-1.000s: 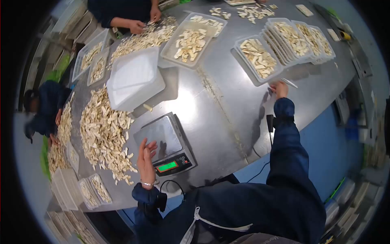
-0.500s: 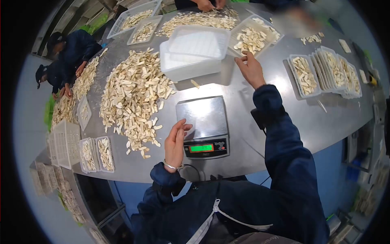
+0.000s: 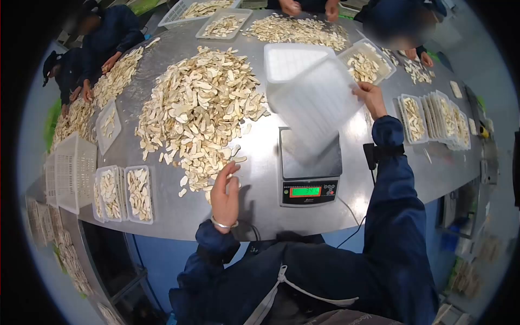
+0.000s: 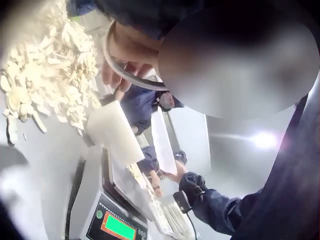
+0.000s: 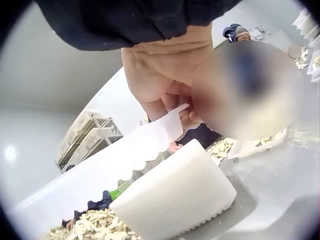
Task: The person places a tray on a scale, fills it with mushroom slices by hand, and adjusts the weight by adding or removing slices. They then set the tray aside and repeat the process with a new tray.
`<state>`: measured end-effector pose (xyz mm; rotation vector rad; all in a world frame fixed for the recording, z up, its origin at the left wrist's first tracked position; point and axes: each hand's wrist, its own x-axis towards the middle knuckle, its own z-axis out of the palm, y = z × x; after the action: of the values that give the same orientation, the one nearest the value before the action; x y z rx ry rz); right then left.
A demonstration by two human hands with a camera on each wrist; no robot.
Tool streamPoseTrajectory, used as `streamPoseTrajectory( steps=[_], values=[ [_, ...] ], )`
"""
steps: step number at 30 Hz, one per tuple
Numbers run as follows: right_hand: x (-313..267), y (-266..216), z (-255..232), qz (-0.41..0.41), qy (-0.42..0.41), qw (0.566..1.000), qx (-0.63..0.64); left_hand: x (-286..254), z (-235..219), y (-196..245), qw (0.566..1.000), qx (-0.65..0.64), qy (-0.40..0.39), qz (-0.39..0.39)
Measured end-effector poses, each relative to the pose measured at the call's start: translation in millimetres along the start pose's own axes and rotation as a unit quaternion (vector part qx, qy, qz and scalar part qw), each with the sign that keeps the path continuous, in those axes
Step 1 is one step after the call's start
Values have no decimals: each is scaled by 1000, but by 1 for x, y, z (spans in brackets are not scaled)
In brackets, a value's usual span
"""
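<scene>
My right hand pinches the corner of a translucent plastic tray. The tray is tilted and overlaps the far part of the scale's metal plate in the head view. The right wrist view shows my thumb and fingers at the rim of this tray. The digital scale has a lit green display. My left hand is left of the scale, fingers loosely extended, at the near edge of a big heap of pale dried slices. Behind the held tray stands a white stack of trays.
Filled trays stand in a row at the right, and more filled trays at the front left beside a white basket. A tray of slices lies beyond the stack. Other people work along the far and left edges of the metal table.
My right hand went from the filled trays on the right to the stack and now holds a tray lifted off it. My left hand shifted from beside the scale's plate toward the heap.
</scene>
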<state>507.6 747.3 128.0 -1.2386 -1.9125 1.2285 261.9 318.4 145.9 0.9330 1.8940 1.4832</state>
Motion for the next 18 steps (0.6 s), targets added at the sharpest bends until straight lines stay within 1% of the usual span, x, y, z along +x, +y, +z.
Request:
streamPoseTrajectory(
  steps=[2, 5, 7, 8, 9, 11, 12, 15, 16, 18],
  values=[
    [-30, -17, 10, -8, -74, 997, -9, 8, 7, 7, 982, 130, -13, 133],
    [-46, -15, 33, -81, -166, 971, -149, 14, 40, 20, 936, 190, -133, 266],
    [-49, -10, 45, -158, -161, 955, -192, 11, 69, 20, 885, 245, -244, 313],
    [-48, -9, 49, -199, -161, 943, -213, 7, 84, 14, 870, 262, -284, 307],
    [-53, -19, 51, -234, -137, 922, -276, 3, 96, 9, 862, 272, -298, 307],
    [-60, -63, 49, -307, -81, 865, -388, 1, 111, 2, 842, 300, -327, 308],
    [-56, -78, 48, -303, -62, 878, -365, 0, 115, 2, 837, 317, -336, 294],
    [-17, -84, 65, -399, -12, 859, -320, -6, 124, -13, 827, 346, -328, 298],
    [-1, -77, 74, -431, -27, 837, -338, -8, 125, -15, 839, 330, -323, 288],
    [19, -66, 88, -377, -94, 832, -396, -10, 123, -18, 845, 329, -316, 280]
  ],
)
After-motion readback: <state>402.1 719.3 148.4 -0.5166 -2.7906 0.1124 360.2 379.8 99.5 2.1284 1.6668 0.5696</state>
